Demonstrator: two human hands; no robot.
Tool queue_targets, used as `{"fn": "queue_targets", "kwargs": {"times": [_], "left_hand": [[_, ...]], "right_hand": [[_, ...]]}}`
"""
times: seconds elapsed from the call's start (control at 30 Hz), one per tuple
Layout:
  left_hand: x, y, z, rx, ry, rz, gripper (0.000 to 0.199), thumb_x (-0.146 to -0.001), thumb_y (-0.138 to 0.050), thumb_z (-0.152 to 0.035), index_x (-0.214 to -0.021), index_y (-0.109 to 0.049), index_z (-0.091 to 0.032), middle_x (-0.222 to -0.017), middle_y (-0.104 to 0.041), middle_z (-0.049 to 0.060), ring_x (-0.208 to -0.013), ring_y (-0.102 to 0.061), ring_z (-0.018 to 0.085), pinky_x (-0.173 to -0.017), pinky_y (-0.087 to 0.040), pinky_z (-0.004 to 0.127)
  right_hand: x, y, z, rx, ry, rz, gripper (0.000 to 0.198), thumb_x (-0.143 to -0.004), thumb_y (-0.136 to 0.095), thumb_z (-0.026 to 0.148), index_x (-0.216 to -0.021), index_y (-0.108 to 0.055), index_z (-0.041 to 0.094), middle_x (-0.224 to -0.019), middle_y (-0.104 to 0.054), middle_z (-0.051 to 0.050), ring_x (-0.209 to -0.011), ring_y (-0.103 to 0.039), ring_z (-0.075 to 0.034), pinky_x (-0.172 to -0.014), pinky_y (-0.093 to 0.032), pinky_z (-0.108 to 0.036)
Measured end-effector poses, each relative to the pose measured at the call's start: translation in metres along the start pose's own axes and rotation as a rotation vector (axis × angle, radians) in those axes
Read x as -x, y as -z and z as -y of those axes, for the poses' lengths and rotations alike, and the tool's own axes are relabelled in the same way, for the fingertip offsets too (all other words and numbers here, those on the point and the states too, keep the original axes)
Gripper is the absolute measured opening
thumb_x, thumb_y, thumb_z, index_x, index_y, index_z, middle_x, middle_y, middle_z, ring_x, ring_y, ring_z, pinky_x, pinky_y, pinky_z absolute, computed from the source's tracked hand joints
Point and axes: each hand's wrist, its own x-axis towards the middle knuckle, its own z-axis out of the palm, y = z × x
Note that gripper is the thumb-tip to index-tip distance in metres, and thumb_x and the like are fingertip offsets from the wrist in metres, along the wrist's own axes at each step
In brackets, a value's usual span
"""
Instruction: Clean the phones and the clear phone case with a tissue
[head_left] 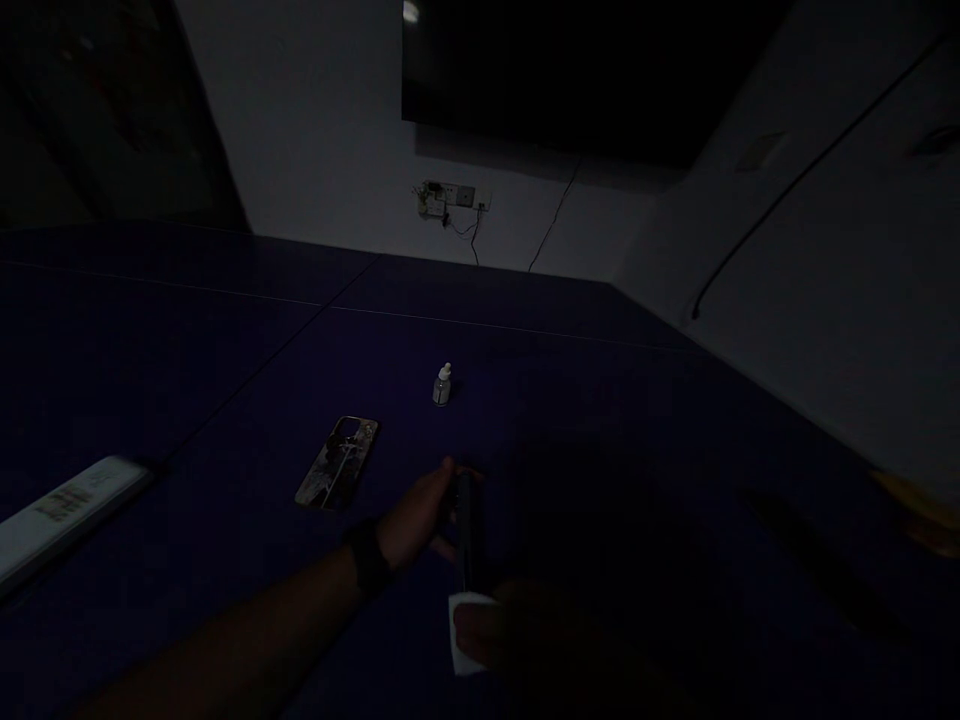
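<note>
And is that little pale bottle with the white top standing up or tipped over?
Upright: the bottle stands on its base on the dark blue surface, white top uppermost.

Text: none legible | white box (71, 512) — print too dim | bottle (442, 388) — too small

Dark screen (570, 70): mounted on far wall (315, 130) | Socket panel (465, 196): below screen, wires (475, 240) attached | Black cable (793, 187): slanting down right wall (847, 290) | White oblong box (97, 482): left edge, markings illegible

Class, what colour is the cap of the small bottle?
White; the cap shows best in the head view, though dimly lit.
</note>
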Motion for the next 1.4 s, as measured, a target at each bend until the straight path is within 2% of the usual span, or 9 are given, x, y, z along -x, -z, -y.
{"fn": "queue_targets", "kwargs": {"times": [0.17, 0.4, 0.6, 0.8, 0.9, 1.13, 1.2, 1.33, 1.4], "left_hand": [[-0.001, 0.001, 0.001, 0.035, 0.01, 0.03, 0.08, -0.084, -0.037, -0.085, -0.122, -0.064, -0.019, -0.088, -0.059, 0.007, -0.078, -0.058, 0.02, -0.052, -0.052, 0.023], [0.002, -0.002, -0.002, 0.031, 0.019, 0.058, 0.084, -0.084, -0.035, -0.086, -0.124, -0.061, -0.017, -0.102, -0.065, 0.014, -0.099, -0.061, 0.03, -0.057, -0.057, 0.03], [0.003, -0.002, -0.002, 0.025, 0.019, 0.051, 0.086, -0.084, -0.035, -0.086, -0.125, -0.06, -0.015, -0.103, -0.064, 0.015, -0.095, -0.061, 0.028, -0.059, -0.057, 0.031], [0.0, 0.001, 0.0, 0.008, 0.024, 0.057, 0.088, -0.084, -0.033, -0.086, -0.13, -0.059, -0.016, -0.09, -0.064, 0.011, -0.08, -0.061, 0.024, -0.056, -0.053, 0.03], [0.001, 0.001, 0.0, -0.021, 0.015, 0.005, 0.086, -0.085, -0.034, -0.085, -0.13, -0.061, -0.016, -0.098, -0.062, 0.012, -0.085, -0.059, 0.023, -0.056, -0.053, 0.027], [0.002, 0.0, -0.001, -0.02, 0.032, 0.019, 0.089, -0.083, -0.034, -0.087, -0.133, -0.059, -0.018, -0.106, -0.06, 0.013, -0.091, -0.058, 0.026, -0.057, -0.058, 0.032], [0.001, 0.001, -0.001, -0.019, 0.022, 0.026, 0.088, -0.083, -0.035, -0.087, -0.132, -0.059, -0.018, -0.109, -0.06, 0.014, -0.094, -0.058, 0.027, -0.057, -0.058, 0.031], [0.001, 0.003, 0.001, 0.017, 0.007, 0.048, 0.085, -0.084, -0.037, -0.085, -0.132, -0.059, -0.019, -0.112, -0.062, 0.015, -0.089, -0.06, 0.025, -0.057, -0.055, 0.028], [0.002, 0.002, 0.001, 0.04, 0.008, 0.069, 0.085, -0.084, -0.037, -0.085, -0.132, -0.058, -0.018, -0.111, -0.063, 0.015, -0.09, -0.061, 0.026, -0.057, -0.054, 0.028]], "right_hand": [[-0.03, 0.021, -0.031, 0.114, 0.098, -0.064, 0.039, -0.105, -0.033, 0.021, -0.143, -0.043, 0.021, -0.131, -0.066, -0.01, -0.119, -0.061, -0.017, -0.098, -0.051, -0.034], [-0.073, 0.034, -0.069, 0.151, 0.16, -0.167, 0.056, -0.091, -0.037, 0.006, -0.145, -0.043, 0.019, -0.134, -0.062, -0.013, -0.122, -0.059, -0.019, -0.096, -0.051, -0.039], [-0.073, 0.038, -0.059, 0.135, 0.07, -0.184, 0.062, -0.088, -0.038, 0.002, -0.147, -0.041, 0.02, -0.136, -0.061, -0.013, -0.124, -0.057, -0.021, -0.1, -0.049, -0.04], [-0.041, 0.022, -0.035, 0.127, 0.134, -0.101, 0.046, -0.101, -0.033, 0.013, -0.146, -0.039, 0.019, -0.134, -0.063, -0.012, -0.12, -0.06, -0.017, -0.098, -0.051, -0.033], [-0.02, 0.01, -0.017, 0.131, 0.151, -0.004, 0.042, -0.106, -0.03, 0.021, -0.147, -0.037, 0.022, -0.135, -0.064, -0.008, -0.121, -0.059, -0.014, -0.103, -0.048, -0.029], [0.017, 0.005, 0.017, 0.17, -0.003, 0.021, 0.045, -0.104, -0.045, 0.035, -0.148, -0.04, 0.035, -0.119, -0.073, -0.002, -0.098, -0.071, -0.018, -0.083, -0.057, -0.023], [0.013, 0.008, 0.012, 0.18, 0.024, 0.023, 0.045, -0.103, -0.045, 0.035, -0.148, -0.04, 0.035, -0.119, -0.073, -0.002, -0.097, -0.071, -0.018, -0.081, -0.058, -0.023], [-0.021, 0.016, -0.016, 0.283, 0.204, -0.053, 0.046, -0.103, -0.031, 0.014, -0.149, -0.037, 0.014, -0.125, -0.069, -0.011, -0.102, -0.068, -0.018, -0.088, -0.056, -0.029], [-0.042, 0.024, -0.032, 0.302, 0.157, -0.117, 0.048, -0.099, -0.032, 0.008, -0.146, -0.041, 0.014, -0.128, -0.067, -0.013, -0.108, -0.066, -0.019, -0.09, -0.055, -0.032]]}}
